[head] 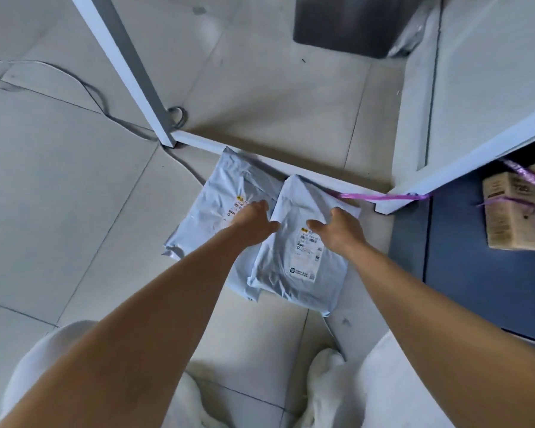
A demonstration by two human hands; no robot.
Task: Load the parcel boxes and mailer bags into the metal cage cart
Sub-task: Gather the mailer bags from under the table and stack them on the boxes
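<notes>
The right mailer bag [294,273] overlaps the left mailer bag [207,208] on the floor [74,211], long axes pointing toward the white frame rail [198,141] (labels up). Left grip [254,217] and right grip [337,228], both spread, rest on them.

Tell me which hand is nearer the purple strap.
Right. The right hand is over the upper bag, just below the strap; the left hand is farther left, at that bag's left edge.

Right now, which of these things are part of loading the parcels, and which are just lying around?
For the job: left mailer bag, right mailer bag, tied cardboard boxes, with left hand and right hand over the bags.
Lying about: floor cable, purple strap, dark box.
</notes>
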